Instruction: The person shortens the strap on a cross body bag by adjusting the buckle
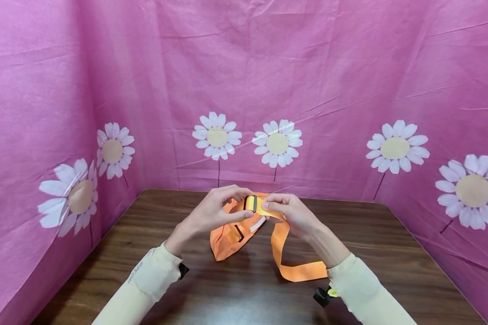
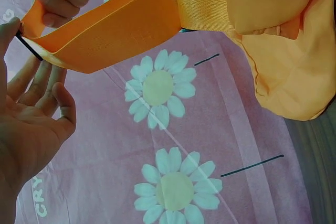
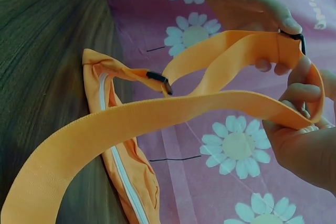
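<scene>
Between thumb and fingers, my left hand holds a black slide buckle threaded with orange webbing. Just to the right of the buckle, my right hand pinches the orange strap, whose tail curls down onto the table. In the right wrist view the strap loops between the buckle and a second black fitting attached to the bag. Beneath the hands lies the orange fabric bag with a white zipper. The right palm partly hides the webbing it grips.
A dark wood-grain table bears the bag and the strap's tail. Pink cloth printed with white daisies surrounds its back and sides. Small black devices sit at both wrists, by the cream sleeves.
</scene>
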The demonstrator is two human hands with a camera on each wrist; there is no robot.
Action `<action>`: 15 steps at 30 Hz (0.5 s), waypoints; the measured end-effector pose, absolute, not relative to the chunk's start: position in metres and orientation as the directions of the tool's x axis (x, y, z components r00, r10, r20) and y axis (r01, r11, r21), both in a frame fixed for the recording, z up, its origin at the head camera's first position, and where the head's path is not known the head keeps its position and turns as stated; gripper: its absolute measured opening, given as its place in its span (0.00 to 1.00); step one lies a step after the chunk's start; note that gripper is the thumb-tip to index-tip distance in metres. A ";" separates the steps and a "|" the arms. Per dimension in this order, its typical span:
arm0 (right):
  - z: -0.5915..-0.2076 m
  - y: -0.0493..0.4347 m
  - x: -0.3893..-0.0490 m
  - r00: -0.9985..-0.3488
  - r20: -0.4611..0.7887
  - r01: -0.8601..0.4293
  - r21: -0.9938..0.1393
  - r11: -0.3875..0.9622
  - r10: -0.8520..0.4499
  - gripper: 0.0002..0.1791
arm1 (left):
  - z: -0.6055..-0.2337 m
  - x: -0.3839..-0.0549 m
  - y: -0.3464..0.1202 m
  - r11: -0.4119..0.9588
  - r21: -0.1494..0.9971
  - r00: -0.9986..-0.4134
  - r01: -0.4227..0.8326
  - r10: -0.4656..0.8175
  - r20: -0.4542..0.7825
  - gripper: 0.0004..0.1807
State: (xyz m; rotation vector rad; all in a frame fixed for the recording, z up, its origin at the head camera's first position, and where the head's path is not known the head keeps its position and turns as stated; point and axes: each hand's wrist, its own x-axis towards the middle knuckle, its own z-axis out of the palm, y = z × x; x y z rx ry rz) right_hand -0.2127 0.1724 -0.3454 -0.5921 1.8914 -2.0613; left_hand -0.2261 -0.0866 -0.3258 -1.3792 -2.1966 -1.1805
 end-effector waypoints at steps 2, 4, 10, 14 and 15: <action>-0.344 0.172 -0.212 -0.878 0.111 -0.073 -0.992 -0.099 -0.465 0.11 | -0.325 -0.226 -0.087 0.215 0.481 -0.499 0.850 0.620 0.605 0.23; -0.343 0.171 -0.212 -0.874 0.121 -0.087 -0.992 -0.093 -0.471 0.12 | -0.325 -0.226 -0.087 0.226 0.478 -0.504 0.849 0.622 0.599 0.24; -0.343 0.169 -0.214 -0.854 0.137 -0.094 -0.989 -0.110 -0.503 0.11 | -0.326 -0.227 -0.085 0.192 0.468 -0.472 0.863 0.641 0.606 0.23; -0.345 0.169 -0.215 -0.853 0.144 -0.082 -0.986 -0.142 -0.502 0.10 | -0.326 -0.227 -0.084 0.161 0.451 -0.442 0.878 0.634 0.635 0.22; -0.345 0.169 -0.215 -0.855 0.143 -0.081 -0.986 -0.145 -0.499 0.11 | -0.326 -0.227 -0.084 0.165 0.454 -0.449 0.876 0.626 0.638 0.23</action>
